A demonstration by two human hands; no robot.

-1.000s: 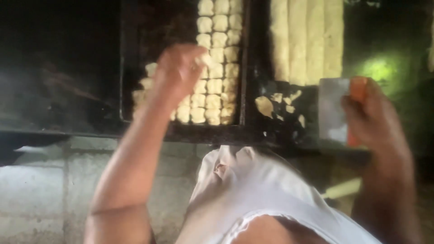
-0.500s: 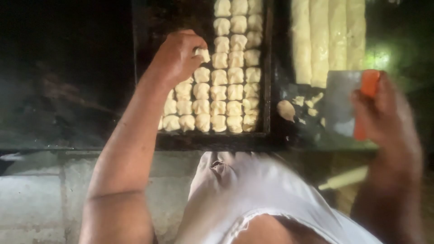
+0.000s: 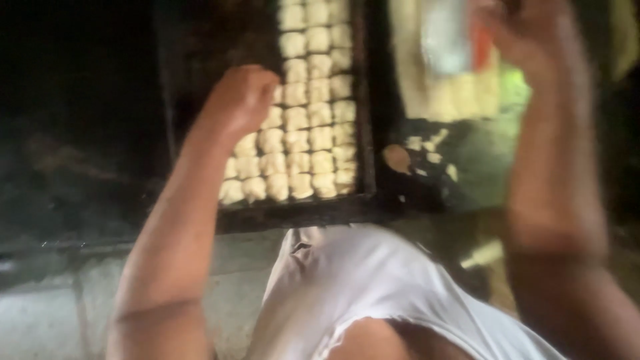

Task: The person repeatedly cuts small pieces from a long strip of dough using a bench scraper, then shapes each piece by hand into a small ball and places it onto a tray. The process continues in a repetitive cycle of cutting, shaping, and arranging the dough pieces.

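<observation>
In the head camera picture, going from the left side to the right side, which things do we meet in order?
Left hand over the dark tray → rows of pale dough pieces → dough scraps on the dark worktop → flat scraper with orange handle → right hand, blurred.

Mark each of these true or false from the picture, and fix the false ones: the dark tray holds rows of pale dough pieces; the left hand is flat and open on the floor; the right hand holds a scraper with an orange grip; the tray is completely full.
1. The dark tray holds rows of pale dough pieces. True.
2. The left hand lies flat and open on the floor. False: it is closed, above the tray's dough.
3. The right hand holds a scraper with an orange grip. True.
4. The tray is completely full. False: its left part is bare.
</observation>
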